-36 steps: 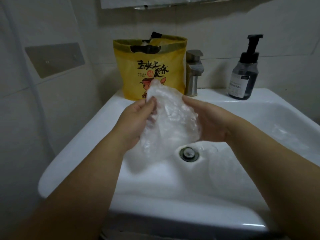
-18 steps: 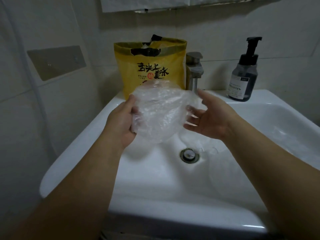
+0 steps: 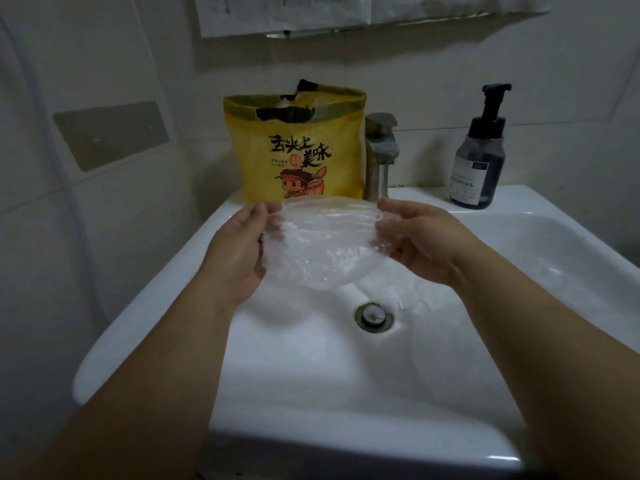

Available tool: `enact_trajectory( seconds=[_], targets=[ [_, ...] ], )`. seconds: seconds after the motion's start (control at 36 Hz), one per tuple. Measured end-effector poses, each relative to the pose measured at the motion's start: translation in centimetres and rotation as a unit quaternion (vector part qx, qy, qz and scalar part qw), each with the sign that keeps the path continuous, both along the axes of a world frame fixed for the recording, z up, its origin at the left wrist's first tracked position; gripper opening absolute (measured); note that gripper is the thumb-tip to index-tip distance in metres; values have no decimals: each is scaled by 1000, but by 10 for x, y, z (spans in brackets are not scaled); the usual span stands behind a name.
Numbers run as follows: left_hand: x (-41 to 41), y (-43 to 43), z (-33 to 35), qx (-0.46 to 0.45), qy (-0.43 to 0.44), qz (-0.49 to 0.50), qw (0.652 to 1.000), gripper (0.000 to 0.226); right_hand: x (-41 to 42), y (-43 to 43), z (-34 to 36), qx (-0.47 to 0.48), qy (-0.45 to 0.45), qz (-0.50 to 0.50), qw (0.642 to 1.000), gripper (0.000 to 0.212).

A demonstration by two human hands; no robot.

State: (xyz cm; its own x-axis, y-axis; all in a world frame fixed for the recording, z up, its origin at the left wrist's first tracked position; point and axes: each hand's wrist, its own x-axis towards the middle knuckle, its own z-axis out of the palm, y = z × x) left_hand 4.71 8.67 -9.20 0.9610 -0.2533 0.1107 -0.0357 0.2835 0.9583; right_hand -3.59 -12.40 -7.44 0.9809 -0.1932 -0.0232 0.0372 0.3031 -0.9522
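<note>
A clear plastic cover (image 3: 318, 244) is held stretched between both hands above the basin. Its left edge is pinched by the left hand (image 3: 239, 247), with the thumb on top and the fingers curled under the film. Its right edge is gripped in the same way by the right hand (image 3: 426, 240). The film is pulled wide into a shallow, crumpled bowl that sags in the middle. It is kept off the porcelain and touches nothing but the hands.

Below it, the drain (image 3: 374, 315) is seen at the bottom of the white sink (image 3: 149, 323), slightly right of the cover's lowest point. A faint clear shape (image 3: 450, 358) can be made out in the basin right of the drain, though what it is cannot be told.

Behind the hands, a yellow printed bag (image 3: 298, 150) is stood upright on the back ledge, its lower edge partly hidden by the film. A metal faucet (image 3: 381, 157) is placed just beside the bag on the right, with its spout over the basin behind the cover. A dark pump bottle (image 3: 479, 157) is set further right on the ledge, well apart from the hands. A grey plate (image 3: 110, 135) is fixed to the tiled wall on the left.
</note>
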Motion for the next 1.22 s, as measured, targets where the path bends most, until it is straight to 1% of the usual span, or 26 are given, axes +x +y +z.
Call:
enact_trajectory(
  seconds=[0.06,0.08,0.11,0.17,0.22,0.25,0.31,0.36,0.39,0.44,0.5,0.53,0.58,0.64,0.72,0.78,0.83,0.89,0.94,1.0,1.03,1.06,1.08,1.17,1.19,1.22],
  targets=[
    [1,4,0,-1,2,-25,1000,22,-1,-3,-1,-34,20,-11,999,51],
    [1,5,0,14,2,-33,999,28,-1,-5,-2,-64,32,-19,997,54],
    [0,6,-1,45,-1,-35,998,34,-1,-6,-4,-109,45,-32,993,57],
    [-3,7,-5,150,-44,-4,988,39,-1,-7,-7,-224,65,-59,971,57],
    [-8,5,-7,255,-111,36,960,42,-1,-8,-8,-295,71,-73,950,48],
    [-9,5,-8,284,-128,48,949,43,0,-9,-8,-307,72,-77,946,41],
    [-9,6,-10,306,-146,70,938,35,0,-11,-7,-319,81,-90,940,26],
    [-9,6,-9,291,-146,87,941,23,-1,-13,-7,-328,91,-104,934,19],
    [-8,7,-7,271,-139,88,948,18,-1,-14,-7,-324,91,-105,936,18],
    [-9,6,-3,199,-94,56,974,13,0,-15,-6,-282,77,-98,951,9],
    [-10,4,3,100,-17,-5,995,11,3,-15,-5,-187,54,-81,978,5],
    [-10,2,5,55,15,-25,998,11,5,-14,-4,-129,40,-68,988,6],
    [-10,1,8,-3,40,-44,998,13,6,-11,-2,-34,0,-37,999,8],
    [-11,-2,8,9,21,-51,998,18,6,-7,-2,-14,-34,-33,999,10],
    [-13,-4,3,89,-2,17,996,20,3,-3,-3,-58,-30,-72,995,16],
    [-11,-3,-1,124,-17,54,991,24,3,-2,-5,-94,-20,-88,991,14],
    [-11,-3,-1,146,-15,69,987,27,2,-1,-7,-109,-13,-93,990,13],
    [-12,-3,2,125,31,43,991,28,1,0,-8,-107,-9,-104,989,13],
    [-15,-1,7,73,113,-26,991,46,-1,0,-10,-106,0,-121,987,13],
    [-19,1,11,58,174,-96,978,66,-3,-1,-12,-104,8,-134,986,17],
    [-20,1,12,57,188,-123,973,69,-3,-1,-14,-101,12,-136,985,21],
    [-23,0,12,55,194,-142,969,66,-3,-1,-15,-98,14,-137,986,23],
    [-25,-2,11,49,190,-151,969,58,-4,0,-15,-94,15,-137,986,24],
    [-28,-8,8,36,149,-128,980,15,-5,1,-15,-89,17,-128,988,23],
    [-27,-7,8,25,141,-112,983,8,-5,0,-15,-85,16,-124,989,20],
    [-25,-6,7,11,138,-102,985,8,-6,-1,-15,-76,18,-122,989,16]
  ],
)
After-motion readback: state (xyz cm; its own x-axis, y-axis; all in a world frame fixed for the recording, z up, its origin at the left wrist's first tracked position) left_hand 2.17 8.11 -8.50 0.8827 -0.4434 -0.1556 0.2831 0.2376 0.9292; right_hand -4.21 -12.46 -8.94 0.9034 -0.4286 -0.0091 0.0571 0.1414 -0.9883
